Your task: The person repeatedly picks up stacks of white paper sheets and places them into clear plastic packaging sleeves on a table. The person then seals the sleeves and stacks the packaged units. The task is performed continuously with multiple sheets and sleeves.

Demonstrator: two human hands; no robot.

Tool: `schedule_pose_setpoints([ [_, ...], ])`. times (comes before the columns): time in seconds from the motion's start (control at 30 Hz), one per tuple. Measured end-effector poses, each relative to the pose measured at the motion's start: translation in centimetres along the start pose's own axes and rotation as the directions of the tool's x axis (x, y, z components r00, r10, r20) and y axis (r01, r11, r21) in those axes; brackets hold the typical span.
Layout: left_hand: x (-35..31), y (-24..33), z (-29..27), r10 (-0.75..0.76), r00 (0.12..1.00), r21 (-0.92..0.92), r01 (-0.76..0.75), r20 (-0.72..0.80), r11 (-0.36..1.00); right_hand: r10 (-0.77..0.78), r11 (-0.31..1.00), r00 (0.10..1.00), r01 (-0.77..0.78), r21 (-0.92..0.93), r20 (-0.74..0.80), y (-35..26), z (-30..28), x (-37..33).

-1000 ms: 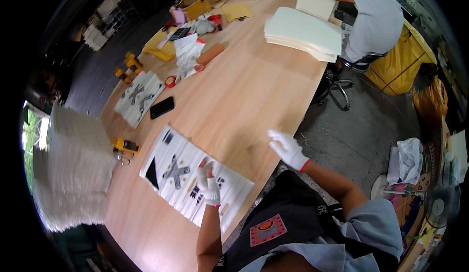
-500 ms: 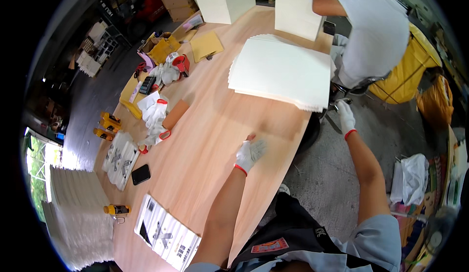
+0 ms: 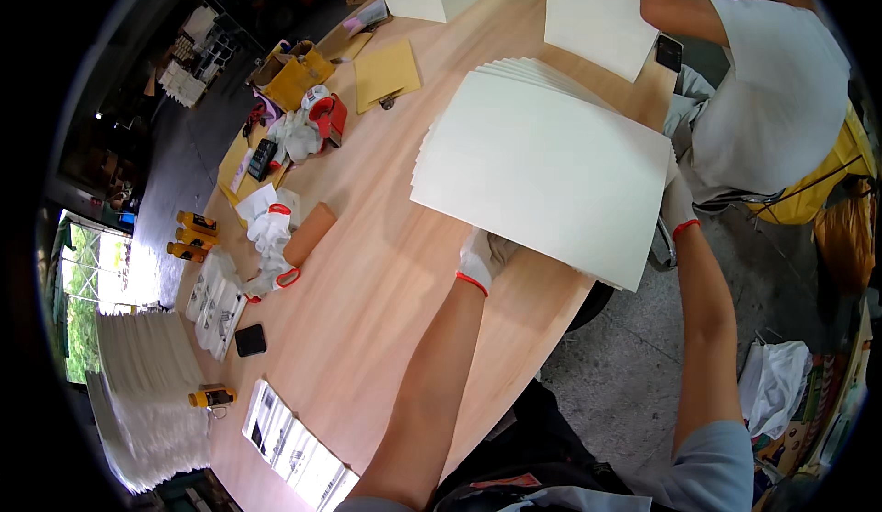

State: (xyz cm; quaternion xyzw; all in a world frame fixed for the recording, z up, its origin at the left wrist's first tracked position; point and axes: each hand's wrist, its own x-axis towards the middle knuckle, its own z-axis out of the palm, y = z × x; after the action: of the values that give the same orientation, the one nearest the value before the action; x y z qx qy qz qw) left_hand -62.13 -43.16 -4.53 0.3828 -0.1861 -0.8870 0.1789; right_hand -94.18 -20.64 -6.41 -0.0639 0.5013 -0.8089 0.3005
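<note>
A fanned stack of large white sheets (image 3: 551, 163) lies across the right part of the wooden table, its near right corner past the table edge. My left hand (image 3: 485, 256), in a white glove with a red cuff, meets the stack's near edge. Its fingers reach beneath the sheets and are hidden. At the stack's right edge is my right hand (image 3: 678, 204), gloved the same way and closed on the sheets' edge; its fingertips are partly hidden.
A seated co-worker (image 3: 781, 98) is at the far right beside a white box-like stack (image 3: 597, 16). Along the left lie gloves (image 3: 271, 232), a brown roll (image 3: 310, 234), a phone (image 3: 250, 340), several orange bottles (image 3: 196, 229) and printed white packs (image 3: 289, 438). A tall paper stack (image 3: 152, 392) stands at lower left.
My left hand has gone from the bare tabletop to the stack's near edge. My right hand has moved from beside the table up to its right edge. The view has shifted closer.
</note>
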Motion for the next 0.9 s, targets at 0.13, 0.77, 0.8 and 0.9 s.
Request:
schedule_pose_setpoints([
  [0.13, 1.5, 0.1, 1.1, -0.035, 0.999, -0.001, 0.035, -0.033, 0.999, -0.072, 0.977, 0.991, 0.047, 0.206, 0.115, 1.6, -2.2, 1.7],
  [0.77, -8.9, 2.0, -8.7, 0.027, 0.989, 0.133, -0.007, -0.147, 0.991, -0.157, 0.986, 0.979, 0.148, -0.078, -0.127, 10.8, -1.2, -13.8],
  [0.8, -9.9, 2.2, -10.5, 0.035, 0.987, 0.263, 0.007, -0.154, 0.965, -0.138, 0.989, 0.983, 0.131, -0.061, -0.124, 11.5, -1.0, -15.2],
  [0.9, -12.7, 2.2, -14.6, 0.022, 0.995, 0.195, -0.003, -0.095, 0.981, -0.131, 0.991, 0.979, 0.136, 0.019, -0.154, 14.5, -1.9, -19.6],
])
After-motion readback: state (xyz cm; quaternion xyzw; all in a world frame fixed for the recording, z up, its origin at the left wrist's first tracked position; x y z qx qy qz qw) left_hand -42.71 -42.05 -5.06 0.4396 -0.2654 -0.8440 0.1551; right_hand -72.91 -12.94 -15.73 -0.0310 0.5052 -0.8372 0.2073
